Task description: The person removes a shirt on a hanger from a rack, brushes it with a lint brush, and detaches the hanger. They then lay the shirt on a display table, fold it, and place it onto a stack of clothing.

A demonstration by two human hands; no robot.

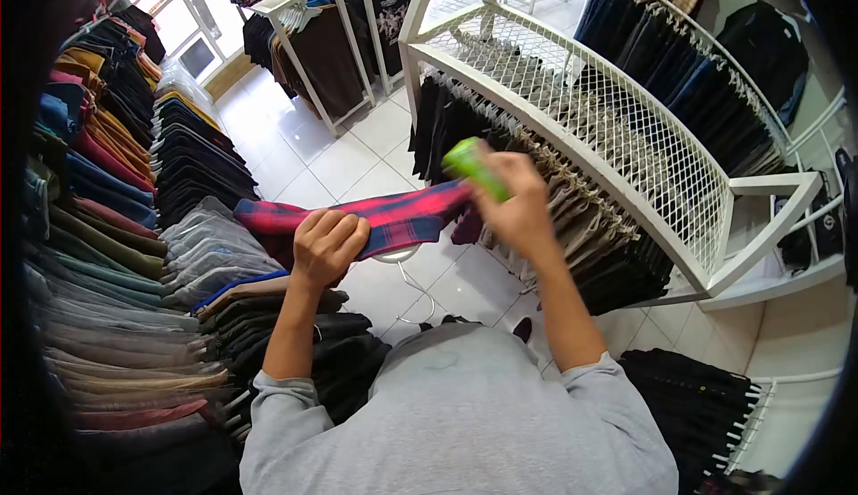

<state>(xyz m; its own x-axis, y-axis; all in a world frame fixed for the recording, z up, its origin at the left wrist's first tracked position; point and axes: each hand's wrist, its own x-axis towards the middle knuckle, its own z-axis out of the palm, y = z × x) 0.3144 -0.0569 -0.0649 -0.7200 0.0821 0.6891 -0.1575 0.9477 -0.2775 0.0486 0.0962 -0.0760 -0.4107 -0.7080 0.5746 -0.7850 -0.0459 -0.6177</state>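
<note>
A red and navy plaid garment [393, 218] stretches across the middle of the view, with part of a white hanger [399, 254] showing below it. My left hand [329, 243] is closed on the garment's cloth, left of centre. To the right, my right hand [514, 196] is wrapped round a bright green object [476, 166], blurred by motion, just above the garment's right end. What the green object is cannot be made out.
Dark clothes on hangers [201, 155] and folded garments [98, 263] line the left side. A white mesh-topped rack [617, 178] with hanging trousers stands close on the right. Black garments [688, 406] hang at lower right. White-framed racks [313, 57] stand ahead on the tiled floor.
</note>
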